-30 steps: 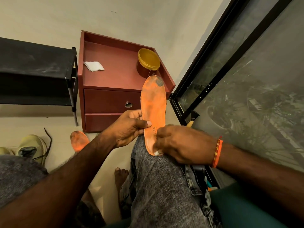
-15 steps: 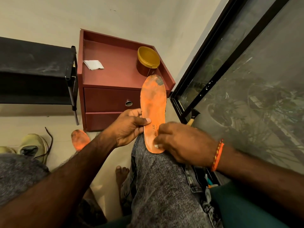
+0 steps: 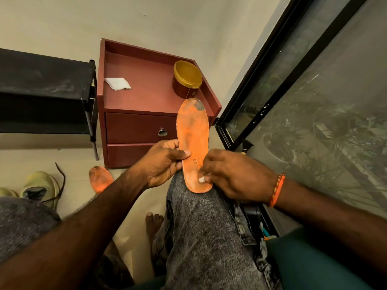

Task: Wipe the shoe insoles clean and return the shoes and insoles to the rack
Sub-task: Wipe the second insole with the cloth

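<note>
An orange insole (image 3: 192,132) with a dark stain at its toe end stands heel-down on my right knee. My left hand (image 3: 163,164) pinches its left edge, thumb on the face. My right hand (image 3: 232,174) grips a small white wipe (image 3: 202,179) and presses it on the heel part of the insole. A second orange insole (image 3: 100,178) lies on the floor to the left. A yellow-green shoe (image 3: 39,187) with a dark lace sits on the floor at the far left. The black shoe rack (image 3: 41,91) stands at the left against the wall.
A red-brown bedside cabinet (image 3: 146,114) stands ahead, with a folded white tissue (image 3: 117,83) and a yellow-lidded tub (image 3: 187,80) on top. A black-framed glass window (image 3: 293,91) runs along the right. A bare foot (image 3: 154,222) rests on the floor below the knee.
My right hand with the wipe has shifted slightly on the heel end of the insole. The left hand and the insole have stayed almost still.
</note>
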